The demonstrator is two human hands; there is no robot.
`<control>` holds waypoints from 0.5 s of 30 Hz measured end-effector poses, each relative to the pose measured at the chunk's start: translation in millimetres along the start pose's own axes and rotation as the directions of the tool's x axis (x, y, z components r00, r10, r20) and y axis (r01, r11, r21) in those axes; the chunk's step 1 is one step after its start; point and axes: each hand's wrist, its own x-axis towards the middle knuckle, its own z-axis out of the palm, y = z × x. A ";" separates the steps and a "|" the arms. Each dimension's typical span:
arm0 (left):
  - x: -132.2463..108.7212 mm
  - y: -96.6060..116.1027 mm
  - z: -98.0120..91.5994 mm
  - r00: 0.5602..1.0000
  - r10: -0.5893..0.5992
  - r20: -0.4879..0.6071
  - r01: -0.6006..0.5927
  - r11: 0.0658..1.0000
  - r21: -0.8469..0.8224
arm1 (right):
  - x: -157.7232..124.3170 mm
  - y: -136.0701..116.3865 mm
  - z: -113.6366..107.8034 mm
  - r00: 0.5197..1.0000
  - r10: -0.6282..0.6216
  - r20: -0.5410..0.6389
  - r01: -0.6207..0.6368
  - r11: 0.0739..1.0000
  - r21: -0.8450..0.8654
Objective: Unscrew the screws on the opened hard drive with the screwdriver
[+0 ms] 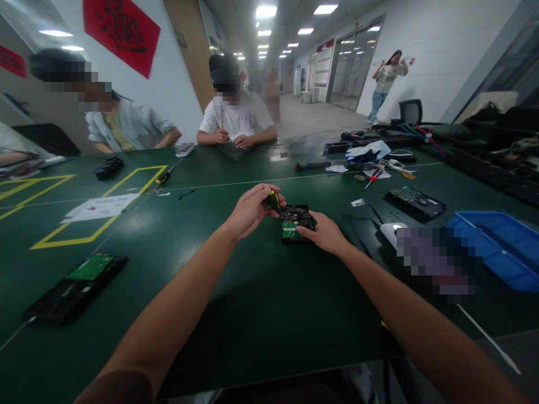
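Note:
A black hard drive (296, 220) with a green circuit board lies on the green table (261, 314) in front of me. My left hand (251, 210) is closed round a screwdriver with a yellow and black handle (274, 200), held upright over the drive's left edge. My right hand (323, 232) rests on the drive's right side, fingers curled against it and pinning it to the table.
Another hard drive (74, 287) lies at the near left, a third (416, 201) at the right beside a blue tray (501, 247). Papers (101, 206) lie inside yellow floor-tape markings. Two people sit across the table; tools and gloves (370, 150) lie at the far right.

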 end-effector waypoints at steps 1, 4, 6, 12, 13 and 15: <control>0.1 -0.7 0.1 1.000 0.007 0.010 -0.007 1.000 -0.006 | -0.3 -0.6 -0.2 1.000 0.004 -0.004 -0.004 1.000 0.001; 0.1 -2.5 1.0 0.999 0.022 0.032 -0.022 1.000 0.000 | -1.0 -1.6 -0.4 1.000 0.004 0.002 -0.004 1.000 0.009; -0.4 -3.0 1.8 0.999 0.024 0.042 -0.026 0.999 0.028 | -1.0 -1.6 -0.3 1.000 0.000 0.010 0.000 1.000 0.010; -2.4 -0.7 0.0 0.998 0.029 0.054 -0.036 0.991 0.128 | -0.3 -1.0 -0.3 1.000 0.001 0.008 -0.001 1.000 -0.003; -2.4 -0.2 -0.7 0.998 0.028 0.052 -0.035 0.989 0.141 | -0.2 -0.8 -0.4 1.000 -0.009 0.011 0.009 1.000 -0.001; -2.3 0.3 -1.5 0.998 0.021 0.052 -0.029 0.988 0.154 | 0.0 -0.2 -0.3 1.000 -0.024 0.013 0.024 1.000 0.004</control>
